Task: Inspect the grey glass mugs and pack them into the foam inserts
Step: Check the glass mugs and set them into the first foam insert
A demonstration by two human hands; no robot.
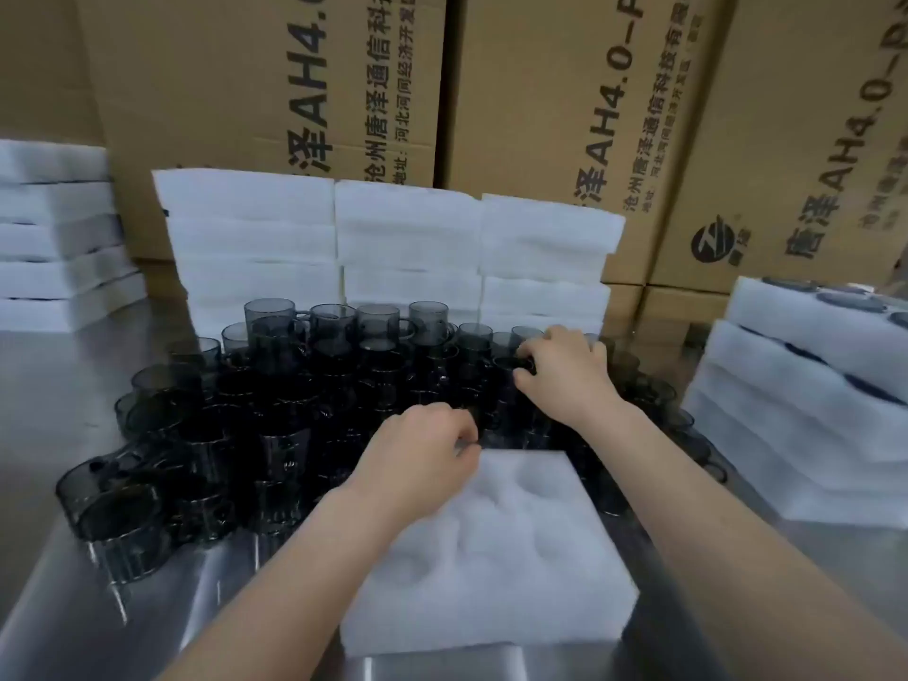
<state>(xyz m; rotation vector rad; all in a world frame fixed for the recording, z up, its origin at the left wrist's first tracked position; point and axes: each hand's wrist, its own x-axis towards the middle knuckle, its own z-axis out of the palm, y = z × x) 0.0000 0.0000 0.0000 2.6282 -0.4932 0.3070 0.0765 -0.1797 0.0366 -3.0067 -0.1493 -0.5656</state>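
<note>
Probably fragile, stiff and slick: grey glass mugs [275, 385] crowded on the steel bench [49, 385], just beyond the foam insert [491, 557] at near centre, its pockets unfilled. Likely light enough for one hand each; best taken round the body or by the handle, without knocking rims together. Right hand [560, 373] curled over a mug [507, 362] far right in the cluster. Left hand [417, 459] curled at the insert's far edge, grip impossible to tell. Printed on the cartons [565, 90] behind: "AH4.0-P", "唐泽".
</note>
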